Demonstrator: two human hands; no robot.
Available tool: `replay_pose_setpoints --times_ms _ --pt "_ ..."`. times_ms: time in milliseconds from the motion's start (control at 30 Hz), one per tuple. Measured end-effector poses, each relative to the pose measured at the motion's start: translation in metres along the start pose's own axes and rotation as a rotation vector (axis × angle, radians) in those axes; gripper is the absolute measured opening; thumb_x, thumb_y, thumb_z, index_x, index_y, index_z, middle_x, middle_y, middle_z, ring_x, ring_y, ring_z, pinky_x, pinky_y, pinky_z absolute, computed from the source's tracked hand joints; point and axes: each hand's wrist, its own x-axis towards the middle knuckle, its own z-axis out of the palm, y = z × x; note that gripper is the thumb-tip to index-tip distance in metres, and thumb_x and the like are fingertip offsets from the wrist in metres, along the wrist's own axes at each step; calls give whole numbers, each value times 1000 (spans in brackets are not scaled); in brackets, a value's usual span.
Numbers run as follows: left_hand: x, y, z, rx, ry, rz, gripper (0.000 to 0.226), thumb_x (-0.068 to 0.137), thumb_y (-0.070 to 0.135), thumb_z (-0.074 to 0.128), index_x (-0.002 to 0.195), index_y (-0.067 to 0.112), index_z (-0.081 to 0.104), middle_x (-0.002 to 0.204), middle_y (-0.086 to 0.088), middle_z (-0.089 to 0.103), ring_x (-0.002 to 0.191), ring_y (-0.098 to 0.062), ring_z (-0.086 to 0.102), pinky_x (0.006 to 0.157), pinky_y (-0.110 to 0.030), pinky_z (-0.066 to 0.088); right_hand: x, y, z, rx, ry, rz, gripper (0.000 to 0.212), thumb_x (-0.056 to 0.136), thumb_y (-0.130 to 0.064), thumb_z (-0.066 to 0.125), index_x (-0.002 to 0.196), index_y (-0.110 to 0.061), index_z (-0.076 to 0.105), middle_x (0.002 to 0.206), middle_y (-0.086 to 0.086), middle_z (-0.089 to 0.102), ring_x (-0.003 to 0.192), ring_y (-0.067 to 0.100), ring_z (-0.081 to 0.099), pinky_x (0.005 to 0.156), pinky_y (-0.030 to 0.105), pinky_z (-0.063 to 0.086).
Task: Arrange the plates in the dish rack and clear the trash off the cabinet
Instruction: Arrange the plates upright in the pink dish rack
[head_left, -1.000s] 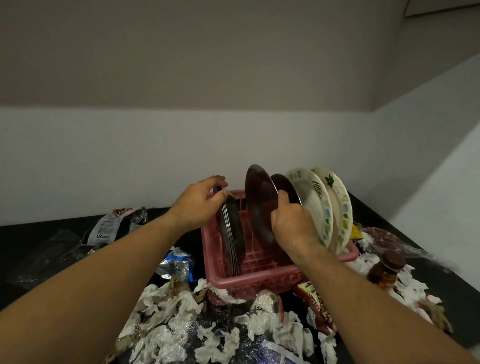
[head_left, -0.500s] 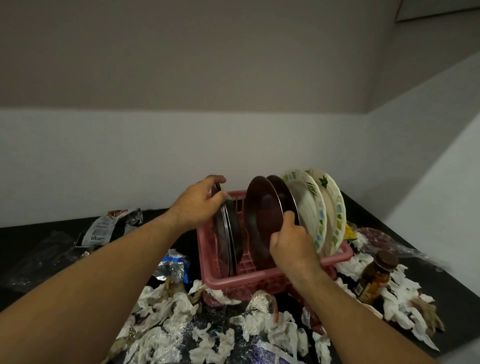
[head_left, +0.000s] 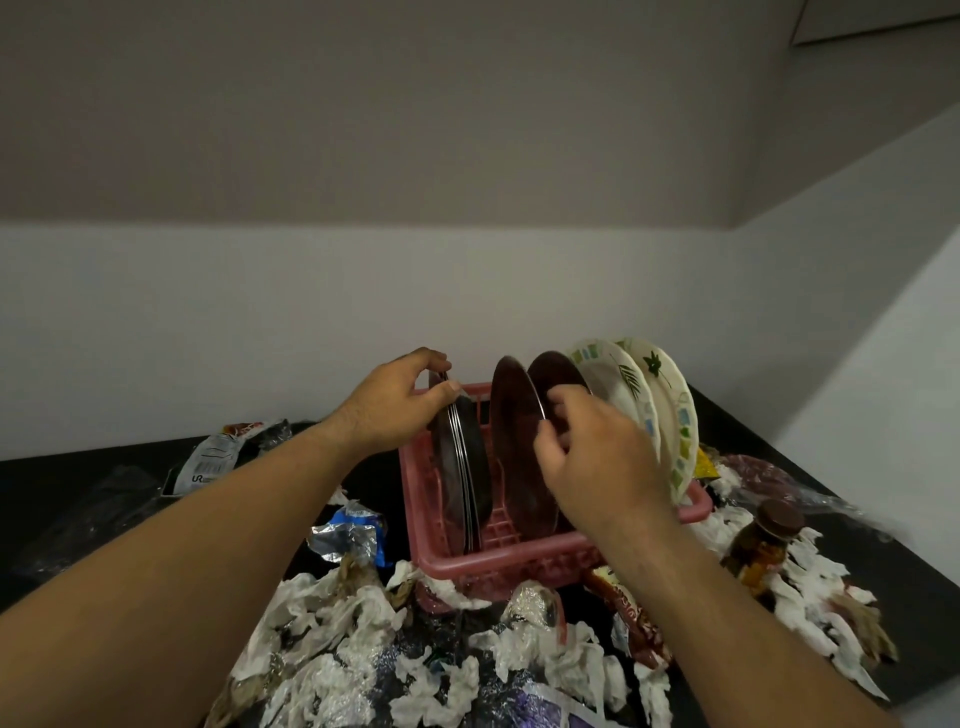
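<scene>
The dark desk (head_left: 78, 493) in this white-walled corner is littered with crumpled tissue (head_left: 332, 649) and wrappers (head_left: 348, 535) around a pink dish rack (head_left: 498, 564). Your left hand (head_left: 387, 410) has its fingers pinched on the rim of the dark plates (head_left: 462, 467) standing at the rack's left end; your right hand (head_left: 597, 457) curls its fingers round a brown plate (head_left: 514, 441) mid-rack, beside two patterned plates (head_left: 670, 415)

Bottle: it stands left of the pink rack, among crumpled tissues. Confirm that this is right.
Not right. The head view shows the bottle standing to the right of the pink rack, not to its left. The rest holds: it stands among crumpled tissues.
</scene>
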Motion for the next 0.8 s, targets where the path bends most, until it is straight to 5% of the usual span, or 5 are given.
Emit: replay_pose_setpoints --times_ms 100,233,467,733,800 --pt "1 0 -1 13 -9 7 42 94 45 52 131 24 52 141 8 50 127 -12 47 105 -38 41 -5 -14 16 194 -136 -48 25 96 -33 57 119 -23 62 93 -16 56 78 -2 57 65 16 49" --pt "1 -1 -1 15 -12 19 43 95 45 51 132 24 51 140 7 50 126 -11 47 103 -35 41 -7 -11 42 324 -359 25 44 96 -39 58 137 -23 53 127 -9 57 104 2 58 80 15 47" --pt "-1 -3 -1 -7 -21 14 45 95 48 50 134 25 49 144 9 47 130 -11 45 104 -35 40 -6 1 53 483 -444 60 47 97 -35 58 142 -32 45 130 -12 59 116 1 57 99 27 49" --pt "-3 -5 4 -93 -8 -14 48 95 48 51 137 27 46 145 6 46 132 -14 44 100 -28 37 -14 10 59 547 -456 84 44 98 -38 56 140 -33 47 117 -9 67 96 2 67 82 21 55" --pt "-3 -4 4 -108 -6 -19 48 94 47 51 137 27 46 144 6 47 131 -12 44 98 -26 35 -13 10 60 540 -466 82 47 97 -40 56 142 -34 44 121 -6 66 101 7 66 88 30 56"
